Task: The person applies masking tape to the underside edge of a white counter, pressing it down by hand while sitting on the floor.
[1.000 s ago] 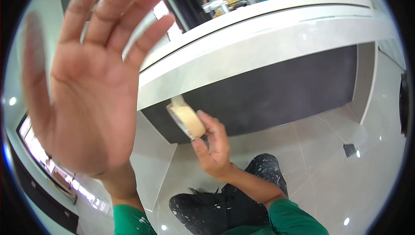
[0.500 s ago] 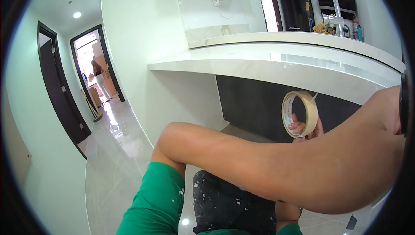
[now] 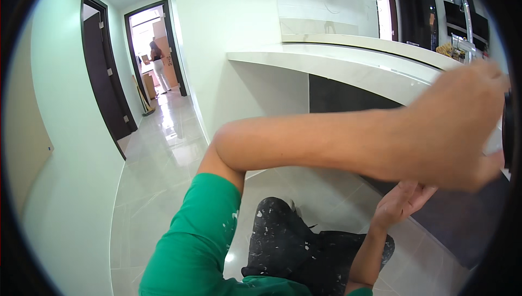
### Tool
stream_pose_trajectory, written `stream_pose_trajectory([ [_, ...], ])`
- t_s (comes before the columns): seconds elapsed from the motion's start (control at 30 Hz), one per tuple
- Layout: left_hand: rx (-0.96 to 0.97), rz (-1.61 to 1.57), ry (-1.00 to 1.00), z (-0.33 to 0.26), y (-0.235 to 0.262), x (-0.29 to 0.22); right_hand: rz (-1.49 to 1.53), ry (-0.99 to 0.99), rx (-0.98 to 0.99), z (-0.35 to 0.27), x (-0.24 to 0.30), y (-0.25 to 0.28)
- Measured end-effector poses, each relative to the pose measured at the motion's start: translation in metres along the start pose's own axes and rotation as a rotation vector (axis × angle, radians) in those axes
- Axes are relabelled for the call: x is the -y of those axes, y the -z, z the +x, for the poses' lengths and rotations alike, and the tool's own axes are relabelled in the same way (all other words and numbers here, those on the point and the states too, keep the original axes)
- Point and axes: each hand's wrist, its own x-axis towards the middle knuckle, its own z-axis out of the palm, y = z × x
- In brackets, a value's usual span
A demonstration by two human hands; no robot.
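Left hand: My left hand (image 3: 454, 127) is blurry at three o'clock. Its back faces me, so I cannot tell if its fingers are wide, narrow or holding something.
Right hand: My right hand (image 3: 399, 206) is at four o'clock, just below the left one in my view. The left hand hides its fingertips, so I cannot tell what it holds.
Roll of tape: I cannot see one. My left hand might be covering it.
Left arm: My left forearm (image 3: 299, 143) goes flat across the middle, with the elbow at nine o'clock. I think it sticks out so both hands can meet on my right.
Knees: My dark trousers (image 3: 293, 252), with white spots, are bent at six o'clock. Bending down probably puts me level with the counter.
Counter: The white counter (image 3: 348, 70) curves along at two o'clock. A dark panel (image 3: 342, 97) sits under its edge, set back, maybe to leave room for legs.
Tap: A shiny tap (image 3: 467, 21) stands at two o'clock, beyond the counter.
Hallway: Another person (image 3: 159, 67) stands far off at ten o'clock. A broom (image 3: 147, 110) leans nearby, perhaps to keep the way free.
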Motion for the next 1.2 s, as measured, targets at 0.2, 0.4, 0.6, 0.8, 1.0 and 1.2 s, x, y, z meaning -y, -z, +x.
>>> stream_pose_trajectory([
  [0.2,-0.165,0.514,-0.278,-0.021,-0.009,0.052,0.23,0.21,0.152,0.019,-0.007,-0.011],
  [0.4,0.164,0.645,-0.199,-0.024,-0.001,0.037,0.05,0.355,0.16,0.027,-0.004,-0.014],
  [0.6,0.236,0.773,-0.148,-0.01,-0.016,0.025,0.129,0.367,0.123,0.04,0.014,-0.011],
  [0.8,0.283,0.779,-0.042,-0.015,-0.028,0.015,0.145,0.348,0.113,0.025,0.003,-0.017],
  [1.0,0.244,0.858,0.036,-0.016,-0.028,0.009,0.223,0.333,0.024,0.024,0.003,-0.025],
  [1.2,0.223,0.817,0.069,-0.018,-0.022,0.01,0.239,0.296,0.0,0.014,-0.003,-0.033],
])
